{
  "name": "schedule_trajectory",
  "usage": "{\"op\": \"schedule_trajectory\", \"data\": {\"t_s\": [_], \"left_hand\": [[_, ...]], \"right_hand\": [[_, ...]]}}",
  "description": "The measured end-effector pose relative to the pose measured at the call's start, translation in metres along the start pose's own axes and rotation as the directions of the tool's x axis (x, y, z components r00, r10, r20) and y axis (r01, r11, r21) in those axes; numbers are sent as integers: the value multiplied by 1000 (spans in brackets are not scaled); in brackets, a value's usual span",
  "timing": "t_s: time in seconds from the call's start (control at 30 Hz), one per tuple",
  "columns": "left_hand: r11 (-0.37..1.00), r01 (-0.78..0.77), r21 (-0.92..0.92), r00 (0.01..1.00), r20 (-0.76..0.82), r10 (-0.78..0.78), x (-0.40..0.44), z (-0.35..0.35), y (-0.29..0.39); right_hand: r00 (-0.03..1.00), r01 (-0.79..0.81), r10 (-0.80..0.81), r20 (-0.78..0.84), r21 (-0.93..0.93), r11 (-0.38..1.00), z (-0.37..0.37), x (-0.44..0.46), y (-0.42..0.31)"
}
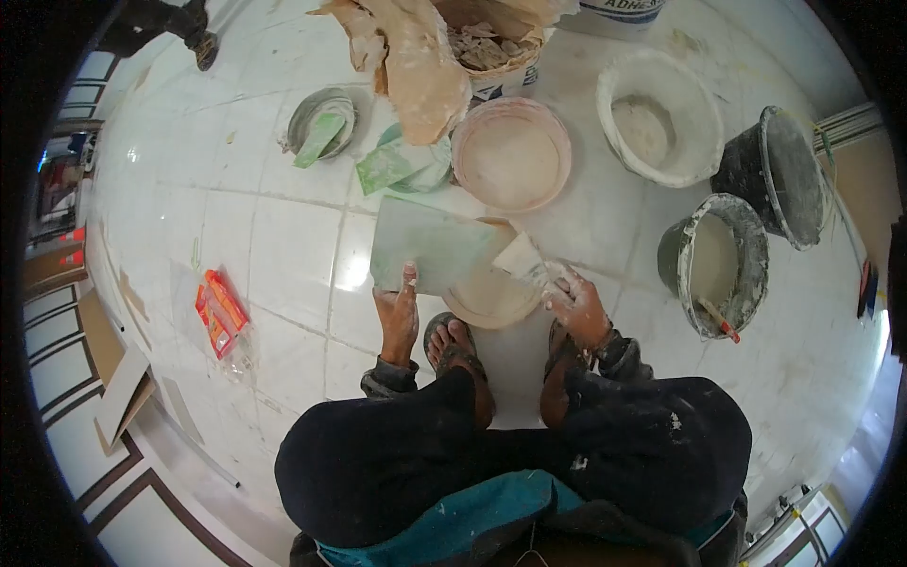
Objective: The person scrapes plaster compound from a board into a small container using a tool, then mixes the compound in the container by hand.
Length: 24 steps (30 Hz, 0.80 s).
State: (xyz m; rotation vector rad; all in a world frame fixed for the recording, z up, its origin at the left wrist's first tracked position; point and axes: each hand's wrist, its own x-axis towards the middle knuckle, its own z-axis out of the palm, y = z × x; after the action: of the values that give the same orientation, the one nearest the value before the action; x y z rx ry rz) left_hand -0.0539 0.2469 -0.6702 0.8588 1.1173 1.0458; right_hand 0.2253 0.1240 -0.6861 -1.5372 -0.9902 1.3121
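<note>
left hand (399, 317) is closed on the near edge of a pale green sheet (425, 244), thumb flat on top and the other fingers mostly hidden under it; right hand (574, 307) has its fingers curled round a scraper (520, 257), so the handle's pretty much covered; the blade is by the sheet's right edge, can't tell if they touch; both are over a round tub (491, 300) just beyond the feet, and the sheet hides its far left part; a pinkish tub (510, 159) is farther off, a stick-holding bucket (669, 265) to the right, its stick (720, 319) partly out of sight; the far lettered bucket (619, 13) is cut off up top, same for someone else's leg (156, 28) far left; print on the orange packet (222, 312) at left is too small to read
</note>
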Motion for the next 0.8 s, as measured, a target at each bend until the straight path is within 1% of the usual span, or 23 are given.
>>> {"op": "schedule_trajectory", "data": {"t_s": [0.03, 0.07, 0.1, 0.13, 0.17, 0.2, 0.23, 0.27, 0.3, 0.33, 0.37, 0.4, 0.43, 0.47, 0.53, 0.6, 0.67, 0.7, 0.77, 0.8], "left_hand": [[995, -25, 98, 999, -45, 29, 0, 0, 1], [980, -46, 194, 994, -87, 64, 0, 3, 2], [980, -43, 193, 995, -80, 60, 0, 3, 0], [962, -73, 261, 992, -78, 96, -1, 3, -2], [939, -102, 329, 989, -70, 132, -3, 8, 1], [940, -98, 328, 991, -56, 123, -6, 12, 5], [897, -95, 431, 994, -8, 109, -11, 16, 10], [844, -100, 528, 995, 40, 94, -14, 22, 13], [844, -102, 526, 995, 54, 86, -16, 25, 11], [824, -135, 550, 991, 92, 100, -18, 28, 10], [802, -168, 573, 985, 127, 115, -20, 30, 8], [801, -170, 573, 985, 134, 113, -20, 30, 8], [789, -196, 581, 977, 181, 110, -20, 29, 8], [777, -222, 588, 968, 226, 106, -20, 27, 8], [773, -212, 598, 969, 232, 86, -22, 27, 5], [771, -202, 604, 969, 237, 68, -22, 25, 3], [695, -260, 670, 953, 295, 73, -21, 24, 4], [695, -261, 670, 953, 295, 74, -21, 26, 6], [745, -226, 628, 956, 289, 47, -22, 30, 9], [744, -229, 628, 955, 291, 48, -20, 29, 8]], "right_hand": [[994, -95, 85, 69, 162, 982, -4, 1, 2], [994, -97, 88, 62, 163, 982, -8, 3, -5], [994, -77, 66, 87, 130, 988, -13, 3, -18], [993, -58, 47, 112, 99, 993, -16, 4, -25], [994, -62, 52, 99, 101, 993, -15, 6, -23], [995, -27, 21, 96, 59, 998, -13, 8, -21], [996, 8, -9, 94, 16, 1000, -11, 10, -19], [997, 4, -5, 77, 16, 1000, -9, 12, -19], [996, -9, 0, 94, 89, 996, -5, 16, -21], [994, -21, 2, 113, 162, 987, -5, 18, -21], [995, -21, 4, 103, 164, 986, -6, 18, -17], [995, -11, -1, 100, 114, 993, -5, 19, -12], [995, -1, -6, 98, 65, 998, -4, 19, -7], [995, -1, -6, 96, 69, 998, -4, 17, -11], [991, -52, 47, 125, 42, 998, -6, 12, -32], [991, -32, 25, 134, 51, 998, -9, 9, -42], [990, -11, 3, 144, 59, 998, -11, 6, -53], [988, -46, 35, 151, 66, 997, -11, 5, -59], [985, -79, 67, 156, 73, 994, -13, 2, -69], [984, -72, 51, 168, 120, 990, -14, 0, -73]]}}
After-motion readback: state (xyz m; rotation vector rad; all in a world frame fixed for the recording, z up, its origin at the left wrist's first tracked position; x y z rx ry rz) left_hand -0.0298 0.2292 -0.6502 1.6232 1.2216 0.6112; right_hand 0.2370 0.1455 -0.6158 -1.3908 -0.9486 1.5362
